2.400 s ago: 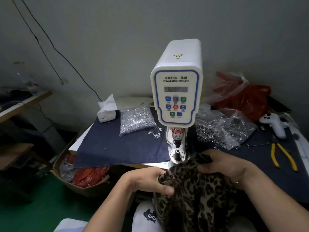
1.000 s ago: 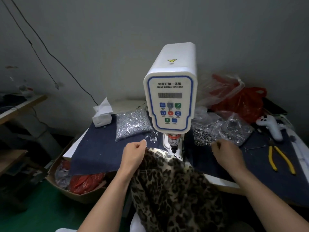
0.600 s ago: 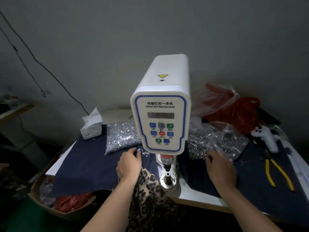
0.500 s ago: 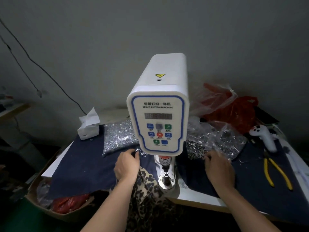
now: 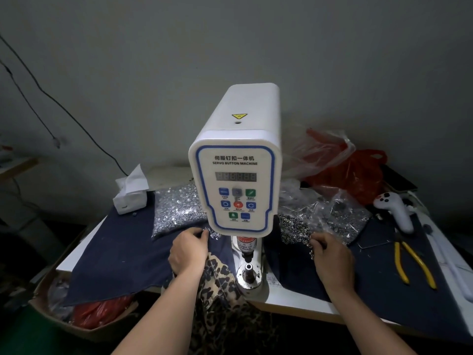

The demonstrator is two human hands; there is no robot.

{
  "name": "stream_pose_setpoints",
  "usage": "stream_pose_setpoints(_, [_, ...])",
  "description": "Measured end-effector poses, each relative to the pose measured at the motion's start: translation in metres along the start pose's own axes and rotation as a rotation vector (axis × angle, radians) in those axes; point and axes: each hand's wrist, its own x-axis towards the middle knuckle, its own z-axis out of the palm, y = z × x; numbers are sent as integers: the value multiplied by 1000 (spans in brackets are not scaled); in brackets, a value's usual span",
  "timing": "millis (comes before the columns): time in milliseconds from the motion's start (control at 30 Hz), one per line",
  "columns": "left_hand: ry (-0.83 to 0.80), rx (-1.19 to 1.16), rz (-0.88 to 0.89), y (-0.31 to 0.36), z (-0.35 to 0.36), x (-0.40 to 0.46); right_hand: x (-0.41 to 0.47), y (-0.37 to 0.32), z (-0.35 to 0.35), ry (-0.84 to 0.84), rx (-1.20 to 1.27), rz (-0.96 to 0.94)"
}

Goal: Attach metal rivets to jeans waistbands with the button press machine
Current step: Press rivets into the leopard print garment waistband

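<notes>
The white servo button machine [image 5: 235,175] stands mid-table, its metal die [image 5: 248,271] low at the front. A leopard-print garment [image 5: 222,290] hangs over the table edge left of the die, its top under my left hand [image 5: 189,249]. That hand's thumb and forefinger pinch at a small loose heap of silver rivets [image 5: 213,233]. My right hand [image 5: 330,257] has its fingers curled into a pile of dark ring-shaped rivet parts [image 5: 294,229] right of the machine. What either hand's fingertips hold is too small to see.
Dark denim cloth [image 5: 122,252] covers the table. A bag of silver rivets [image 5: 176,208] and a tissue box [image 5: 130,198] lie at the back left. Clear bags of metal parts [image 5: 340,213], a red bag [image 5: 358,170], a white controller [image 5: 394,208] and yellow pliers [image 5: 412,265] lie on the right. A cardboard box [image 5: 76,316] sits below left.
Both hands left the garment at the die and reached forward to the rivet piles. The garment slid back to the table edge. Over the last half second the hands barely moved.
</notes>
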Motion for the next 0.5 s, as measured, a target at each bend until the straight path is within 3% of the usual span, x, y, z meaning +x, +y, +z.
stream_pose_setpoints(500, [-9,-141,-33,-8,0,0,-4,0,-4,44,95,-74])
